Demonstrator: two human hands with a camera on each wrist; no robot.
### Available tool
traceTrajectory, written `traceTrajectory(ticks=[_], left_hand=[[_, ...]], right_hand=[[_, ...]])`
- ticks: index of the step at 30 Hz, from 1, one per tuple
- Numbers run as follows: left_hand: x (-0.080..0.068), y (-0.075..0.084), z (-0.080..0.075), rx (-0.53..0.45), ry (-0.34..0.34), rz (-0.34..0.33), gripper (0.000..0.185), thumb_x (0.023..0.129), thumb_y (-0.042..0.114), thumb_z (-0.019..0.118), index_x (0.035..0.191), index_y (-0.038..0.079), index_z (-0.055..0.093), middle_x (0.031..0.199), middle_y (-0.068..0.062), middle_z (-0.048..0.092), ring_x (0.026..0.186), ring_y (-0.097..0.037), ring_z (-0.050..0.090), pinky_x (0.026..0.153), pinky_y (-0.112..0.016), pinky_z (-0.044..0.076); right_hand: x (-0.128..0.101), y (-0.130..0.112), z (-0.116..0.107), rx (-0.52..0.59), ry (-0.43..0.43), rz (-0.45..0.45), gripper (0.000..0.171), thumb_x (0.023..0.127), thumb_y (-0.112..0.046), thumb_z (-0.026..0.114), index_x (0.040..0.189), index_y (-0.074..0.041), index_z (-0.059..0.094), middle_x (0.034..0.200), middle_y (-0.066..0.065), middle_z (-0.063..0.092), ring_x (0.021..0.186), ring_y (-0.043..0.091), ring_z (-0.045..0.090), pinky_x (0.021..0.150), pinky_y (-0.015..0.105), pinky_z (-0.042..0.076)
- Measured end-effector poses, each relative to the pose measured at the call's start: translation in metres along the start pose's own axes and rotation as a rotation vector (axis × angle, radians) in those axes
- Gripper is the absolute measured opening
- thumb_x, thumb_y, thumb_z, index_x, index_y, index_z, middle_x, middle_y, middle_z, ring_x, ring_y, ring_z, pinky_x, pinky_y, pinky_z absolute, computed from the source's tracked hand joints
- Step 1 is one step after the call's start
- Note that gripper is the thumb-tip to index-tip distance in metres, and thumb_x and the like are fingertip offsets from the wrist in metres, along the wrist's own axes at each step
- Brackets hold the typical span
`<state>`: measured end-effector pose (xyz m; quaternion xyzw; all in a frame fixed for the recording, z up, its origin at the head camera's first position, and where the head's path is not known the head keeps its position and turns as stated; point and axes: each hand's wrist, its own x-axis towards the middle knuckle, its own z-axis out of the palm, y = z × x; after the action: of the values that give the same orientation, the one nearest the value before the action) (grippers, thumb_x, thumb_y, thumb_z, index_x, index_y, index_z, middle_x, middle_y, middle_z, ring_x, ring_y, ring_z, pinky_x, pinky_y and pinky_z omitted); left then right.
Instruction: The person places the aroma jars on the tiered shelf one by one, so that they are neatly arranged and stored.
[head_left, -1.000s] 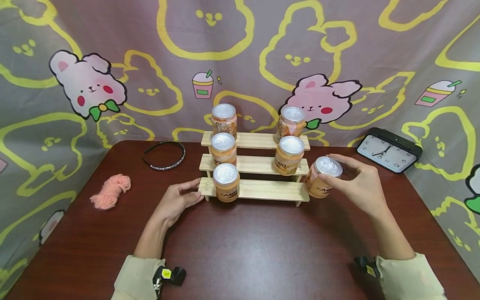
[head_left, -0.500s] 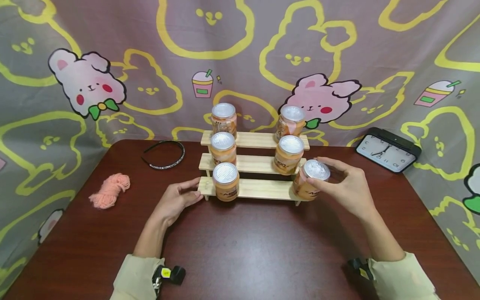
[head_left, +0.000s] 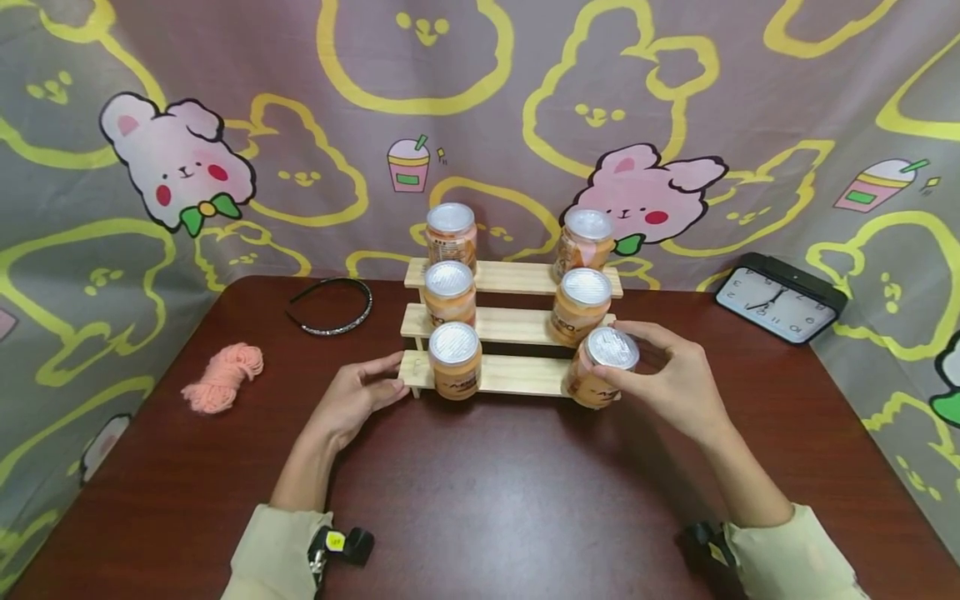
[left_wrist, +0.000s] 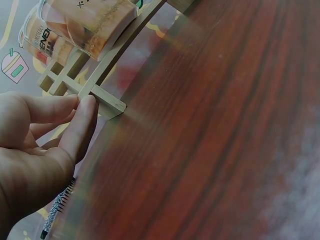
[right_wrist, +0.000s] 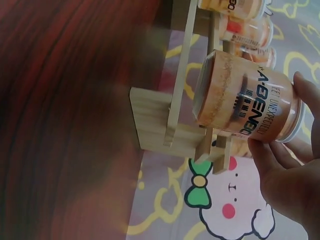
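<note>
A three-tier wooden display stand point(head_left: 517, 375) stands at the middle of the table. My right hand point(head_left: 671, 387) grips a jar point(head_left: 592, 381) with a silver lid and orange-brown label near its top, thumb in front and fingers behind. The jar is close over the right end of the lowest tier, slightly tilted; in the right wrist view a gap shows between its base point(right_wrist: 204, 90) and the board. My left hand point(head_left: 356, 400) pinches the left end of the lowest tier with thumb and fingertips. Beside it, a matching jar point(head_left: 456, 367) sits on that tier.
Two similar jars stand on the middle tier, left point(head_left: 450, 298) and right point(head_left: 579, 312), and two on the top tier, left point(head_left: 452, 237) and right point(head_left: 583, 246). A black headband point(head_left: 337, 329) and pink yarn point(head_left: 223, 377) lie left, a clock point(head_left: 780, 302) right. A patterned curtain point(head_left: 480, 100) hangs behind.
My right hand has carried the jar leftward, from beside the stand to over the right end of the lowest tier. The left hand has stayed at the stand's left end.
</note>
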<state>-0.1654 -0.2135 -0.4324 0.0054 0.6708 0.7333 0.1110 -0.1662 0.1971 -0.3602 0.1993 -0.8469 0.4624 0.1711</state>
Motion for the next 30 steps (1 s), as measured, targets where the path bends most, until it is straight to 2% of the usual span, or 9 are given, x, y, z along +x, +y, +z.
traceTrajectory(ticks=[5, 11, 21, 30], left_hand=[[0.001, 0.001, 0.0, -0.003, 0.0, -0.003, 0.051, 0.098, -0.014, 0.046, 0.148, -0.012, 0.039, 0.139, -0.03, 0.043, 0.101, -0.011, 0.065, 0.096, -0.026, 0.055], [0.0, 0.001, -0.001, -0.003, 0.005, -0.008, 0.051, 0.098, -0.014, 0.047, 0.149, -0.012, 0.039, 0.141, -0.03, 0.042, 0.1, -0.01, 0.065, 0.095, -0.025, 0.055], [0.0, -0.002, -0.001, -0.008, 0.004, -0.003, 0.051, 0.098, -0.014, 0.047, 0.148, -0.012, 0.04, 0.14, -0.03, 0.043, 0.1, -0.01, 0.065, 0.096, -0.026, 0.055], [0.001, -0.002, -0.001, -0.008, 0.004, 0.002, 0.051, 0.098, -0.014, 0.047, 0.148, -0.012, 0.039, 0.141, -0.031, 0.042, 0.1, -0.01, 0.065, 0.097, -0.026, 0.055]], right_hand=[[-0.001, -0.001, 0.006, -0.028, 0.023, -0.031, 0.057, 0.067, -0.004, 0.095, 0.119, -0.004, 0.072, 0.114, 0.007, 0.072, 0.103, 0.005, 0.06, 0.084, 0.01, 0.048], [-0.003, -0.002, 0.017, -0.005, 0.041, -0.038, 0.059, 0.065, -0.004, 0.096, 0.118, -0.003, 0.072, 0.111, 0.004, 0.071, 0.102, 0.006, 0.06, 0.083, 0.011, 0.049], [-0.004, -0.008, 0.032, 0.022, 0.094, -0.009, 0.061, 0.062, -0.008, 0.098, 0.118, -0.006, 0.073, 0.107, 0.005, 0.071, 0.091, 0.01, 0.06, 0.071, 0.008, 0.048], [0.0, -0.009, 0.037, 0.001, 0.1, 0.001, 0.059, 0.063, -0.009, 0.098, 0.116, -0.002, 0.072, 0.105, 0.006, 0.07, 0.091, 0.018, 0.066, 0.076, 0.009, 0.054]])
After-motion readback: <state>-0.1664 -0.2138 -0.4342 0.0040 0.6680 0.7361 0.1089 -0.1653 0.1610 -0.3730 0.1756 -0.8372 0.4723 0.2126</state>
